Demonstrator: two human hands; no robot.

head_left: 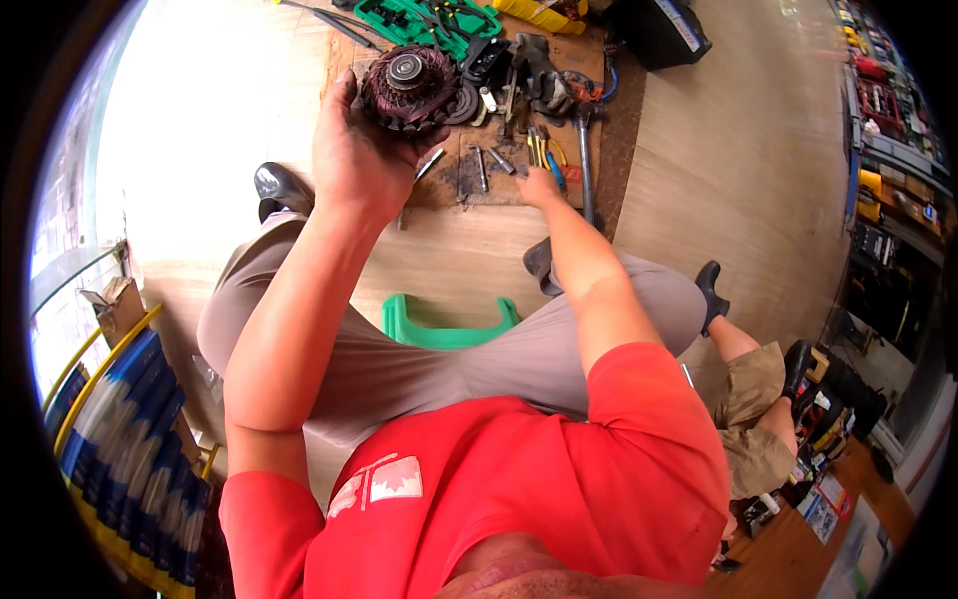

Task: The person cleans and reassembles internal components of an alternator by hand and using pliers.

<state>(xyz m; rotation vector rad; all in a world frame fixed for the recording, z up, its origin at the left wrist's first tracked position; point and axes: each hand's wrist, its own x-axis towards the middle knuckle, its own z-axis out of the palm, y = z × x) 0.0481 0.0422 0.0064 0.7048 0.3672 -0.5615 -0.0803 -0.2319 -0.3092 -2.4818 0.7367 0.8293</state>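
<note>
My left hand (364, 165) is raised over the near edge of a cardboard sheet (469, 190), palm up. Its fingers are curled round a motor armature (409, 88) with dark reddish windings and a round bearing on top. Lower and to the right, my right hand (540, 188) is down at the cardboard's front edge, fingers drawn together. What they pinch, if anything, is too small to make out. Just beyond it lie pliers with yellow and blue handles (549, 158). Left of it are a small metal socket piece (501, 160) and a thin metal rod (481, 168).
A green tool case (439, 25) lies open at the back, with dark gloves (542, 75) near it. A long metal bar (586, 165) lies right of the pliers. A green plastic stool (449, 334) sits between my legs. Another person's leg (748, 379) shows at right.
</note>
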